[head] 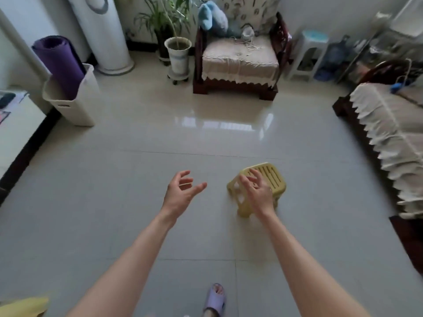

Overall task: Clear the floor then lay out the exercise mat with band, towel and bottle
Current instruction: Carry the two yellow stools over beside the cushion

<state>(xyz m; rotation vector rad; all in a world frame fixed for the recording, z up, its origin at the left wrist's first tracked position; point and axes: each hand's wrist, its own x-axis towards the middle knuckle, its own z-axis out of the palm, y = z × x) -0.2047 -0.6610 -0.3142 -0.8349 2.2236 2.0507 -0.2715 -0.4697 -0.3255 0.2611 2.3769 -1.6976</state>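
Observation:
A small yellow plastic stool [269, 177] stands on the tiled floor [128, 191] in the middle of the room. My right hand [257, 192] is stretched out in front of it, fingers spread, covering its near side; I cannot tell whether it touches. My left hand [182, 191] hovers to the left of the stool, open and empty. A rolled purple exercise mat [61, 65] stands upright in a white bin [76, 104] at the far left wall. No band, towel or bottle is identifiable.
A wooden armchair [240, 62] with a lace cover stands against the far wall, potted plants [177, 50] and a tall white unit [103, 30] to its left. A covered sofa [393, 138] lines the right side. My purple slipper [215, 298] shows at the bottom.

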